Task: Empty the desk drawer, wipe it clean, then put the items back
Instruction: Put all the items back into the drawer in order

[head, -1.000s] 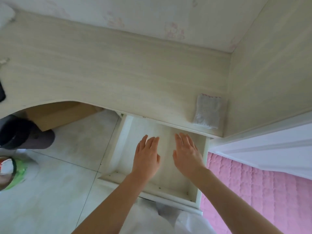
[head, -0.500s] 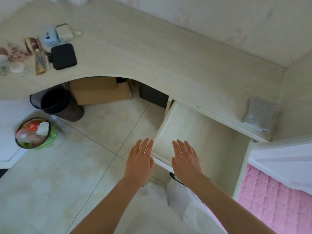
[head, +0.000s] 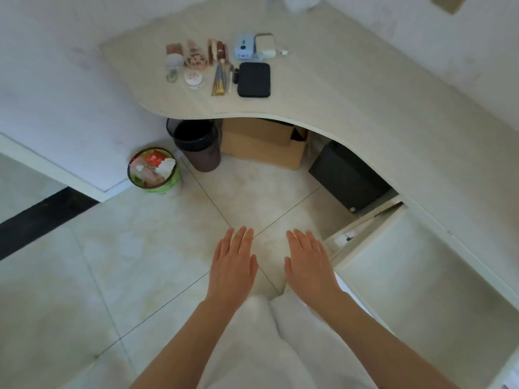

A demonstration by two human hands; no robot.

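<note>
Both the left hand (head: 234,265) and right hand (head: 309,263) are hovering with fingers straight and holding nothing, the pale wooden pulled-out drawer (head: 421,290) lying bare just right of them, its small items (head: 222,66) waiting far ahead on the curved light-wood table (head: 351,88), apparently ready for return.

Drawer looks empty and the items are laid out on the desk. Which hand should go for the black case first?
Left, probably. The black case lies on the desk up and to the left, and the left hand is marginally nearer it. The right hand hovers beside the open drawer. Both hands are open and hold nothing.
</note>
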